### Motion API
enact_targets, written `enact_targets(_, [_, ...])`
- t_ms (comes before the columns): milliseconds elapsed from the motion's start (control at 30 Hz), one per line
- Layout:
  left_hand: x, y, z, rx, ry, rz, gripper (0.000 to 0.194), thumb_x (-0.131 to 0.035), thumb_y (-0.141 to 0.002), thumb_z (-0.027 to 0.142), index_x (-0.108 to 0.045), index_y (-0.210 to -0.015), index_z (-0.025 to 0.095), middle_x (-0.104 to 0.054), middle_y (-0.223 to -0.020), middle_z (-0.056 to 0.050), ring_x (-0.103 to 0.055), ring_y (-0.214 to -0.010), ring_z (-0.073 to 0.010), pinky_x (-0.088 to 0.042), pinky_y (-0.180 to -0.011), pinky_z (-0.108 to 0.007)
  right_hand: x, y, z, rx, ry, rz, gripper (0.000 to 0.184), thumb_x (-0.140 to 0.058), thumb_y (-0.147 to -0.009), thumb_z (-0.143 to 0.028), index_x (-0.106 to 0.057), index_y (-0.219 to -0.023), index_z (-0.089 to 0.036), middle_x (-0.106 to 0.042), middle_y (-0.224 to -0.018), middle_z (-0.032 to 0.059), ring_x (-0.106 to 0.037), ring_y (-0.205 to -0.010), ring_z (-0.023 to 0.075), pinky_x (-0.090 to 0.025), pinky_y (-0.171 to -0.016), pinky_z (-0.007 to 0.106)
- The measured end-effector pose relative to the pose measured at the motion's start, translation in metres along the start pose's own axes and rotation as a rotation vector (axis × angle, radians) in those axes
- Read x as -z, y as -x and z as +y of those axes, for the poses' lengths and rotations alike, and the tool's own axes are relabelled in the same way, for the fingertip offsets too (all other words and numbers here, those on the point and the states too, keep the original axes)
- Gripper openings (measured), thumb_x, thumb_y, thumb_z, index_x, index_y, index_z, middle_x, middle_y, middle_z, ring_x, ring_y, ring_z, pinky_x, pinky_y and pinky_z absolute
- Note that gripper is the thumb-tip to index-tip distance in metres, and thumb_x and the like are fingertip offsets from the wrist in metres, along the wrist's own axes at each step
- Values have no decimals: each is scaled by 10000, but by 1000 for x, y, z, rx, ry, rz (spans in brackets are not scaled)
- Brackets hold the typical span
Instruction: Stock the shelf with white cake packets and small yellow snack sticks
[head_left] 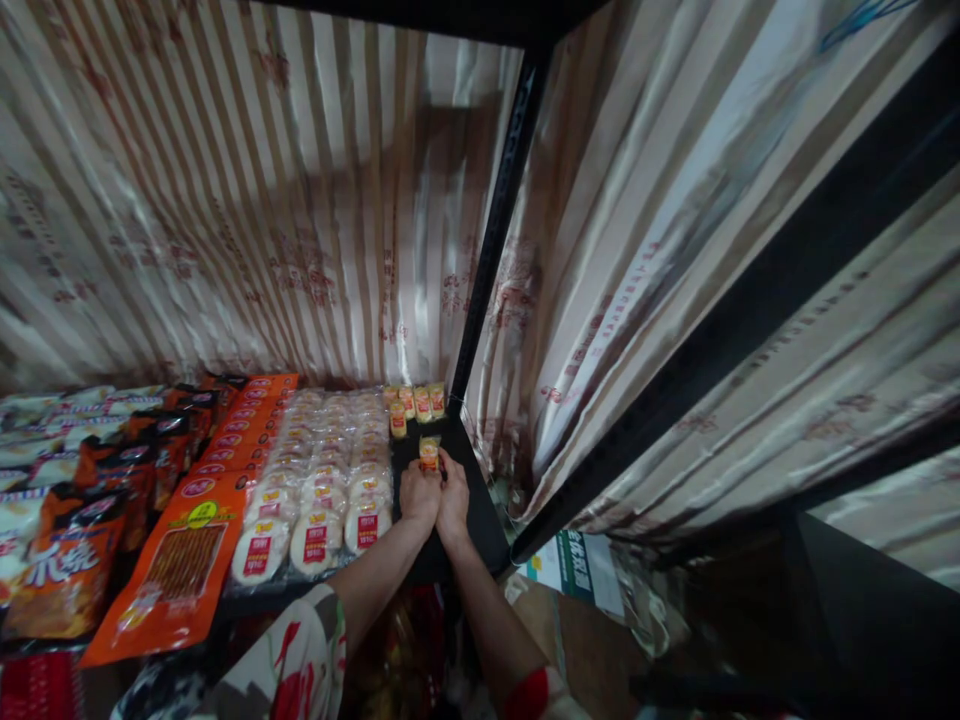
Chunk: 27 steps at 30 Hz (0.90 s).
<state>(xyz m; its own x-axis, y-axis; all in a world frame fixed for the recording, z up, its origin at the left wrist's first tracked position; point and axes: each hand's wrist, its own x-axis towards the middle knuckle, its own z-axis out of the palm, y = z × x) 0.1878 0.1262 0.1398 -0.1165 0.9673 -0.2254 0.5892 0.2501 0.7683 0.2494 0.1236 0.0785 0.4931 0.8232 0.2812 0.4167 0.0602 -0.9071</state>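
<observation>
Close together over the black shelf (480, 505), my left hand (420, 492) and my right hand (452, 490) hold one small yellow snack packet (429, 453) with a red and orange label. Their fingers are closed around its lower part, which they partly hide. Behind it, near the shelf's back corner, several similar yellow packets (422, 403) stand in a row, with one more packet (397, 420) in front of them. Left of my hands lie rows of round white rice crackers (316, 535) in clear wrappers with red labels.
Orange snack bags (180, 570) lie in an overlapping row farther left, beside black-and-orange bags (71, 565). A black shelf post (499, 230) rises at the back corner. Striped curtains (300, 200) hang behind and to the right. Cardboard (592, 640) lies below on the right.
</observation>
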Motion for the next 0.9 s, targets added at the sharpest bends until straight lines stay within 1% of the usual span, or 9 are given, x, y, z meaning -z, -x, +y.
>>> enact_targets(133, [1, -9, 5, -10, 20, -1, 315, -407, -868, 186, -576, -1124, 111, -650, -1067, -143, -602, -1015, -208, -451, -830, -269, -6, -10, 2, 19, 17, -3, 473, -452, -712, -142, -624, -1149, -202, -602, -1047, 85, -576, -932, 187, -472, -827, 295])
enact_targets(233, [0, -18, 7, -34, -1, 13, 317, -405, -863, 176, -584, -1117, 113, -650, -1056, -146, -599, -1020, -215, -446, -853, -277, -11, -19, 4, 46, 26, -11, 458, -450, -723, -162, -624, -1146, -188, -605, -1067, 93, -572, -956, 194, -458, -868, 313])
enact_targets(433, [-7, -39, 7, -69, -2, 47, 320, -414, -857, 169, -574, -1125, 98, -644, -1069, -146, -602, -1018, -194, -440, -871, -259, -23, -35, 9, 83, 14, 2, 464, -431, -728, -170, -613, -1155, -175, -600, -1103, 99, -559, -1008, 202, -432, -920, 339])
enact_targets(500, [-8, -44, 8, -68, 3, 57, 320, -412, -857, 167, -575, -1121, 86, -638, -1082, -155, -598, -1031, -202, -442, -872, -266, -27, -40, 11, 91, 6, -1, 472, -428, -725, -167, -606, -1162, -172, -601, -1100, 97, -553, -1016, 199, -428, -929, 337])
enact_targets(633, [-8, -51, 11, -80, 28, 73, 313, -417, -850, 147, -586, -1097, 57, -634, -1096, -182, -590, -1054, -225, -446, -882, -285, -34, -48, 14, 121, -11, -26, 461, -417, -735, -177, -607, -1155, -179, -613, -1084, 86, -540, -1031, 193, -419, -947, 341])
enact_targets(767, [-6, -56, 15, -103, 84, 58, 321, -410, -844, 120, -585, -1105, 57, -618, -1145, -179, -563, -1110, -217, -421, -939, -278, -41, -54, 19, 122, -33, 11, 474, -409, -730, -184, -594, -1166, -161, -596, -1121, 107, -531, -1052, 194, -406, -969, 355])
enact_targets(900, [-6, -61, 16, -108, 140, 60, 335, -396, -842, 118, -574, -1117, 45, -598, -1179, -193, -528, -1163, -226, -394, -993, -308, -49, -59, 22, 113, -50, 19, 487, -402, -725, -201, -588, -1172, -149, -582, -1135, 119, -529, -1067, 196, -399, -981, 359])
